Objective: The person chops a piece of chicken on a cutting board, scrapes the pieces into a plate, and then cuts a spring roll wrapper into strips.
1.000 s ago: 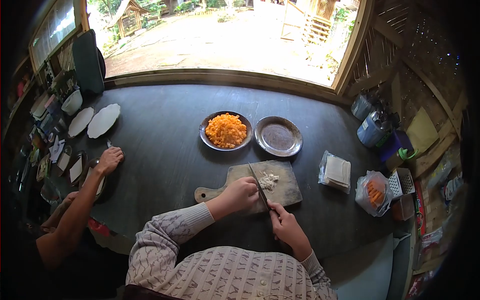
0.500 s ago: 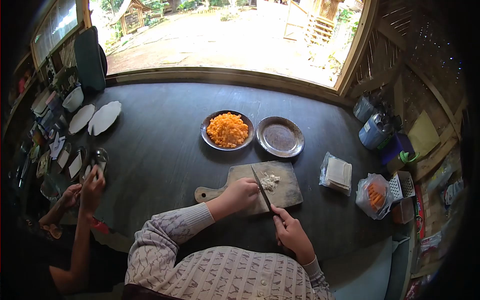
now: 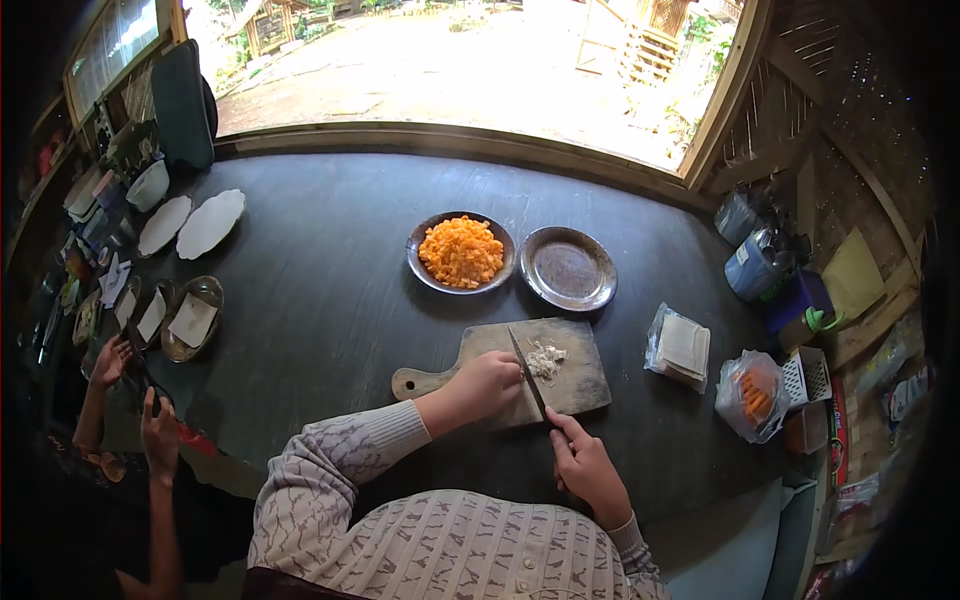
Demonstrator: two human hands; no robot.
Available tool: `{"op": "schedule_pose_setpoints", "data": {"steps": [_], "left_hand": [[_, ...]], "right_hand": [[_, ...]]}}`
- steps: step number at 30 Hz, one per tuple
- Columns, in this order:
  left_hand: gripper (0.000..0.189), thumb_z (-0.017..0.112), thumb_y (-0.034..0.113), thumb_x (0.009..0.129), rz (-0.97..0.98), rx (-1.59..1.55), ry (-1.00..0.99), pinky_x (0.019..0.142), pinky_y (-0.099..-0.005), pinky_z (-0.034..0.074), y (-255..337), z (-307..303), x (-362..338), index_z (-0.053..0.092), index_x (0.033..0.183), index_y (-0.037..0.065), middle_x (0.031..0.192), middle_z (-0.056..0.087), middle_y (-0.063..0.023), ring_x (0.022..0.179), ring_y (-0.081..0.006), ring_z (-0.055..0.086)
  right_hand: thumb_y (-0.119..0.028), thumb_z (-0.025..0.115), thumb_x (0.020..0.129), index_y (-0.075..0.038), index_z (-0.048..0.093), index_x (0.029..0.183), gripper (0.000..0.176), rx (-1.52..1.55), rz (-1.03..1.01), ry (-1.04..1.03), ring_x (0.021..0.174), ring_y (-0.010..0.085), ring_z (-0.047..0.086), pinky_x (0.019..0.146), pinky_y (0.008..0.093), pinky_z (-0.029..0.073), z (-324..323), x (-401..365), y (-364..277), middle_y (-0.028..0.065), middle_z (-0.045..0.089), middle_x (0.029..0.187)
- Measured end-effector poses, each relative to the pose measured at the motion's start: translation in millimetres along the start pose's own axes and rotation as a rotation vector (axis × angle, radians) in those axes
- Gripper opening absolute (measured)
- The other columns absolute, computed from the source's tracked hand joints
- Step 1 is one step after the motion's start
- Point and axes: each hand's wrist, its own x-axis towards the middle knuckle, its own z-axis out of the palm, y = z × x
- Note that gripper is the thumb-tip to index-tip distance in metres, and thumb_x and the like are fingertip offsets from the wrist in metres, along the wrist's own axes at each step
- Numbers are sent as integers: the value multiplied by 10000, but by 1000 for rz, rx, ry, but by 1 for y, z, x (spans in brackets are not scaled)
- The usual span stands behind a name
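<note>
My right hand [image 3: 590,468] is closed round the handle of a kitchen knife [image 3: 530,377]. Its dark blade slants across the wooden cutting board [image 3: 478,345]. On the board, curled against the blade's left side, is my left hand [image 3: 488,385]; its fingers are bent together and hide whatever lies under them. A small heap of pale chopped bits [image 3: 546,360] lies just right of the blade. Beyond the board stand a plate of diced orange pieces [image 3: 462,252] and a bare brown metal plate [image 3: 568,268].
At left, a co-worker's hands [image 3: 158,430] hold a dark object beside oval dishes [image 3: 193,318] with pale sheets. White scalloped plates [image 3: 211,224] lie behind. To the right are a pack of square wrappers [image 3: 684,345], a bag of orange sticks [image 3: 752,395] and a white grater [image 3: 807,376].
The co-worker's hands have drawn back from the oval dish, leaving its pale sheet visible. My view has shifted slightly. My hands and the knife stay in nearly the same place on the board.
</note>
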Motion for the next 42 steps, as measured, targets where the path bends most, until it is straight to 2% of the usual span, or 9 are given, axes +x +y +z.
{"op": "schedule_pose_setpoints", "data": {"steps": [2, 5, 7, 17, 20, 26, 28, 35, 42], "left_hand": [[108, 669, 61, 766, 4, 1, 9, 770, -408, 527, 1, -1, 0, 674, 832, -25, 877, 654, -163, 836, -349, 640], [108, 669, 62, 766, 7, -3, 16, 768, -409, 527, 0, 0, 1, 671, 830, -25, 877, 653, -164, 834, -350, 638], [108, 668, 61, 765, -3, -4, 8, 768, -410, 528, -1, 1, 0, 671, 831, -24, 882, 654, -163, 833, -351, 637], [108, 667, 62, 764, 9, 15, 8, 764, -412, 527, -4, 2, 0, 672, 835, -20, 888, 655, -160, 833, -353, 635], [108, 668, 65, 765, 11, 13, -2, 763, -413, 528, -2, 0, 0, 673, 833, -18, 885, 656, -160, 834, -351, 636], [108, 667, 72, 767, -15, 23, -75, 761, -413, 529, -6, -1, 1, 669, 818, -22, 880, 658, -162, 831, -347, 639], [109, 668, 76, 766, 7, 25, -43, 765, -413, 529, -6, -1, 2, 667, 805, -26, 880, 658, -164, 830, -345, 641], [115, 665, 80, 767, -17, 20, -30, 764, -409, 530, -3, 0, 1, 665, 796, -31, 880, 657, -166, 828, -342, 641], [114, 666, 80, 779, -20, 28, -40, 753, -402, 530, -6, 1, 0, 662, 795, -33, 865, 650, -160, 818, -340, 639]], "right_hand": [[-157, 493, 986, -92, 530, 1339, 361, -5, 4, -2, 430, 125, 553, 453, 290, 469, 0, 0, -1, 64, 536, 530], [-142, 487, 995, -90, 528, 1343, 354, 0, 8, -4, 429, 73, 484, 425, 254, 423, 0, 0, -1, 9, 500, 534], [-155, 495, 983, -99, 529, 1341, 364, -15, 1, -8, 430, 125, 550, 453, 293, 469, -1, 0, 0, 63, 530, 529], [-155, 494, 984, -96, 534, 1333, 357, -19, 2, -12, 432, 128, 553, 455, 291, 471, -1, 0, 0, 68, 530, 530], [-139, 476, 998, -82, 525, 1340, 350, 0, 3, -19, 434, 75, 492, 419, 256, 417, -1, 2, 1, 5, 490, 536], [-139, 479, 991, -98, 531, 1330, 345, -17, 21, -28, 422, 87, 504, 411, 263, 418, 2, 12, 0, 18, 528, 535], [-142, 485, 979, -85, 534, 1317, 347, -89, -13, -6, 442, 163, 582, 460, 315, 488, 5, 18, 0, 124, 593, 581], [-143, 481, 978, -80, 534, 1311, 342, -16, -26, 3, 458, 170, 596, 470, 323, 497, 4, 21, 6, 131, 612, 607], [-148, 482, 984, -100, 516, 1349, 370, -56, 42, -78, 445, 124, 562, 468, 287, 471, -19, -14, 15, 76, 579, 558]]}}
